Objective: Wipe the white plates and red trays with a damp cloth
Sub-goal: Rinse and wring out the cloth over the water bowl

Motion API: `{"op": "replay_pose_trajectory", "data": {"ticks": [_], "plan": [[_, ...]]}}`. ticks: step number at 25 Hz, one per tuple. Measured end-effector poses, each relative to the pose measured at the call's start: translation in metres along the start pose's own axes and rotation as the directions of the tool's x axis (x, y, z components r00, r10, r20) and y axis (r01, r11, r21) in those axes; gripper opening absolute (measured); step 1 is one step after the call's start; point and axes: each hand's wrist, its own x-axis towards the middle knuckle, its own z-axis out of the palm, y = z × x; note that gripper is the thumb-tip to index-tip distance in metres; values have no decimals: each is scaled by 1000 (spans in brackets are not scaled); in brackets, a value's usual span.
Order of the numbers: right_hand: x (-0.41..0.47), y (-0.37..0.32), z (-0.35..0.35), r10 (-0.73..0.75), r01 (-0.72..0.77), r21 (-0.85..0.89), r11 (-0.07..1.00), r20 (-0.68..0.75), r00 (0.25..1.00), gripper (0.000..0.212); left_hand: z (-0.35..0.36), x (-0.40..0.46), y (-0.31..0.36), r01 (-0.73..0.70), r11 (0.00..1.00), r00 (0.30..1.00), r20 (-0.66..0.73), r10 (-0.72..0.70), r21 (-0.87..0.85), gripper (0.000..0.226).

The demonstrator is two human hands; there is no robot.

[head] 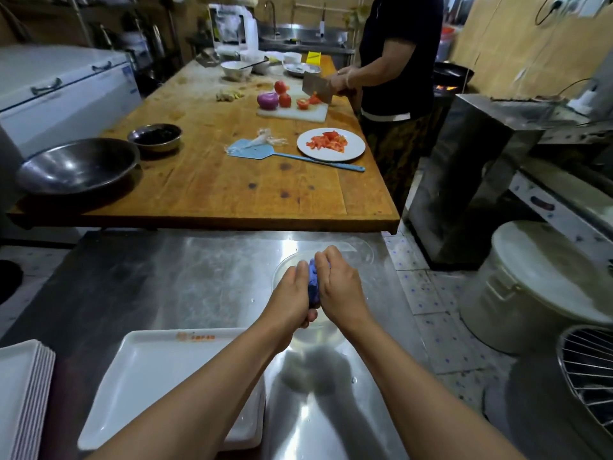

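Above a clear bowl (351, 252), both hands — left hand (292, 295), right hand (341, 287) — squeeze the blue cloth (313, 287), fingers curled round it.

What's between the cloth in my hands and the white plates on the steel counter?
Nothing visible. Both hands grip the blue cloth over the clear bowl; the white plates lie just left, with only bare steel counter between.

Both hands (316, 287) hide most of the blue cloth (312, 283). The white plate stack (23, 393) is cut off at left; the tray's orange print (195, 336) is too blurred to read.
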Motion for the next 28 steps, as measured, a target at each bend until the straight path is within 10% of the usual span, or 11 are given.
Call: {"op": "replay_pose_trajectory", "data": {"ticks": [7,18,24,28], "plan": [[12,7,-6,163,-165,76,983,33,986,30,-1,15,0,-90,992,992,102,81,88,28],[48,42,-16,2,-19,62,998,256,967,35,-14,50,20,-27,966,903,421,-86,256,17],[61,53,1,42,-52,27,998,298,954,35,1,65,5,-281,515,959,250,131,810,18],[70,59,12,135,-155,50,987,286,949,37,3,72,-13,-327,367,932,231,280,871,17]]}}
